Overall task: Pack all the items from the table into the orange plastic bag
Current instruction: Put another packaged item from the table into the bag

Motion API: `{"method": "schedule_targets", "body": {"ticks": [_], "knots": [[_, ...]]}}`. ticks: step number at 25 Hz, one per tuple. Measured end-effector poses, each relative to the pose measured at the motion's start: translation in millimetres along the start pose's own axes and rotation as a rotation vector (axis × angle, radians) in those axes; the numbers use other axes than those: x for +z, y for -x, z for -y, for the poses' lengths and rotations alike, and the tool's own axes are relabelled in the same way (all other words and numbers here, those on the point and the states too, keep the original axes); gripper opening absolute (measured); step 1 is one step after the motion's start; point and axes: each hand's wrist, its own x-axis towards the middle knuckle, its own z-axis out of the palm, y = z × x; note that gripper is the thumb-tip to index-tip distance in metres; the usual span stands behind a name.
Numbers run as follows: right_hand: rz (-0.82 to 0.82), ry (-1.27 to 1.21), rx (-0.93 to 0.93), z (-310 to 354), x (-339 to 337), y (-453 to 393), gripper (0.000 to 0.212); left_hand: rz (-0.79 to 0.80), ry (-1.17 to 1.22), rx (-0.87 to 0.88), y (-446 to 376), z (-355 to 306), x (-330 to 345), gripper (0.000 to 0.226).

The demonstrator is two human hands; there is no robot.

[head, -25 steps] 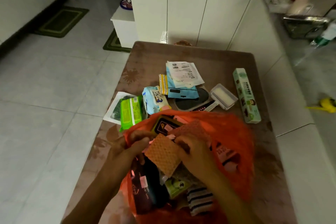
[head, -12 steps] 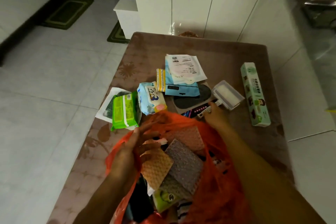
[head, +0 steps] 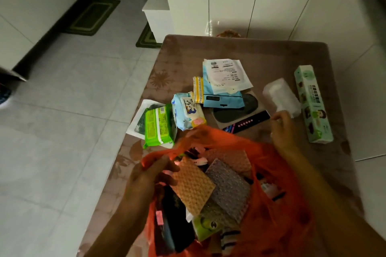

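The left hand [head: 146, 175] grips the orange plastic bag [head: 282, 215] rim, likely holding its mouth wide, while beyond the bag the right hand [head: 281, 129] pinches the blurred clear box [head: 279, 96].

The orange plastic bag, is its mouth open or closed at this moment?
Open. The left hand grips the rim of the orange plastic bag, holding it apart, and the packed sponge cloths show through the mouth.
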Motion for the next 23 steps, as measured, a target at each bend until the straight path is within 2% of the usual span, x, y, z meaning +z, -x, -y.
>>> {"method": "schedule_targets", "body": {"ticks": [3,6,8,10,13,15,19,21,23], "knots": [[0.092,-0.213,-0.157,50.8,-63.7,86.4,0.015,-0.059,-0.042,0.030,11.5,-12.8,-32.2,0.019],[0.309,-0.261,-0.321,73.9,-104.0,178.4,0.021,-0.030,-0.055,0.088,20.4,-26.7,-50.4,0.037],[0.477,-0.162,-0.385,73.0,-107.9,212.2,0.026,0.030,-0.064,0.077,22.2,-33.0,-46.1,0.044],[0.501,0.074,-0.474,65.9,-97.0,229.8,0.027,0.089,-0.041,0.044,26.4,-37.4,-46.3,0.048],[0.605,0.187,-0.505,65.3,-65.5,241.8,0.027,0.143,-0.014,0.056,31.6,-40.4,-56.5,0.047],[0.564,0.239,-0.558,64.3,-34.8,232.8,0.023,0.178,-0.078,0.092,39.3,-43.0,-62.4,0.041],[0.456,0.378,-0.631,67.4,11.0,196.9,0.046,0.224,-0.158,0.153,52.1,-37.2,-70.8,0.023],[0.360,0.308,-0.575,62.4,3.6,192.2,0.050,0.198,-0.187,0.146,56.2,-31.8,-75.2,0.015],[0.185,0.435,-0.433,43.8,-18.2,195.9,0.059,0.160,-0.264,0.122,60.5,-26.9,-76.4,0.021]]}}
